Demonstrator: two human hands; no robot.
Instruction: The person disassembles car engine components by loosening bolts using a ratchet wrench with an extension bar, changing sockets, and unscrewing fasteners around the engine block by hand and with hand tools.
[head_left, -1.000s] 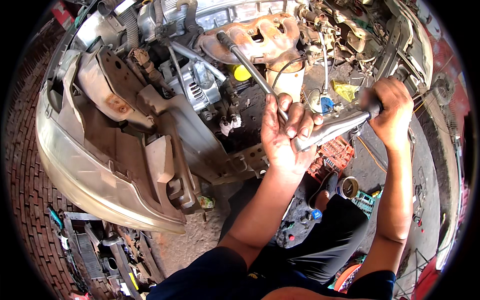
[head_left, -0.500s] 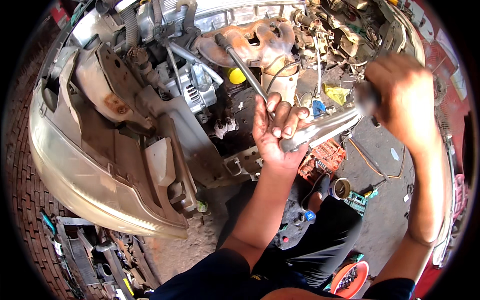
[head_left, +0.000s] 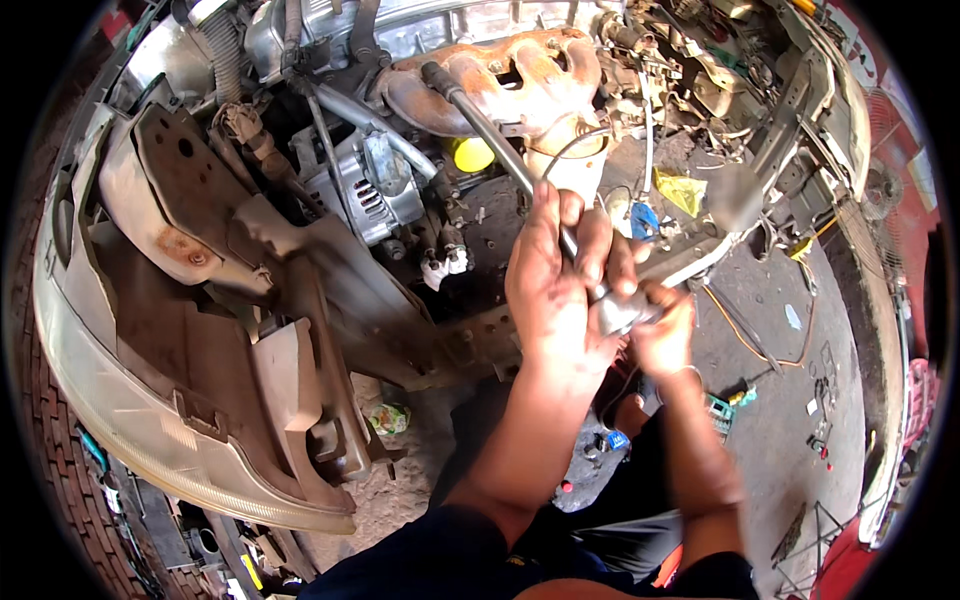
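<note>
Now long ratchet extension (head_left: 505,150), left hand (head_left: 555,290), right hand (head_left: 660,335) gripping

The scene is being lit by bright daylight, with glare showing on the headlight lens (head_left: 120,420) and metal. Deep shadow is sitting in the engine recesses. The right hand (head_left: 660,335) is being smeared by motion blur. Edges are being bent by fisheye distortion and cut off by a black rim.

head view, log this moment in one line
left hand: grips long extension bar | right hand: on ratchet end | bar tip: at rusty exhaust manifold
</note>
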